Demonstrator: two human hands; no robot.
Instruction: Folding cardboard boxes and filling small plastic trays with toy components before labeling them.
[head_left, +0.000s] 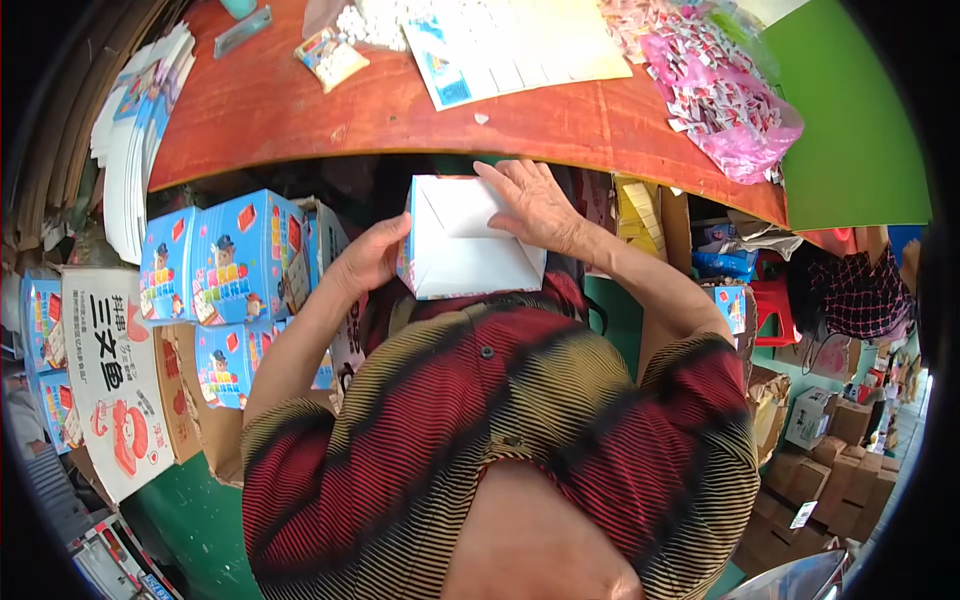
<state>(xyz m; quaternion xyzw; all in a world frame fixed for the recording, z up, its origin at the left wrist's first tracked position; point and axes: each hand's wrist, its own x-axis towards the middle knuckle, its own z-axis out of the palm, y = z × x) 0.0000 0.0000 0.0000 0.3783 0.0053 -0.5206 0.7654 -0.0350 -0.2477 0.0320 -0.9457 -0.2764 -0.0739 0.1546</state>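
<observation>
A small paperboard box (455, 265) with white folded flaps upward and blue printed sides sits in front of my torso, just below the table edge. My left hand (375, 252) grips its left side, with the thumb along the edge. Across the far right part of the white flaps lies my right hand (530, 205), its fingers stretched out and its thumb apart, touching the flap. Diagonal crease lines show on the white face. What lies inside the box is hidden.
Ahead is a red-brown table (380, 120) with a printed sheet (510, 50), a small packet (330, 60) and a pink plastic bag (740, 120) of small pieces. Blue printed boxes (235, 260) stack at left beside a white carton (115, 380). Brown cartons (840, 480) stand at right, near another person (860, 290).
</observation>
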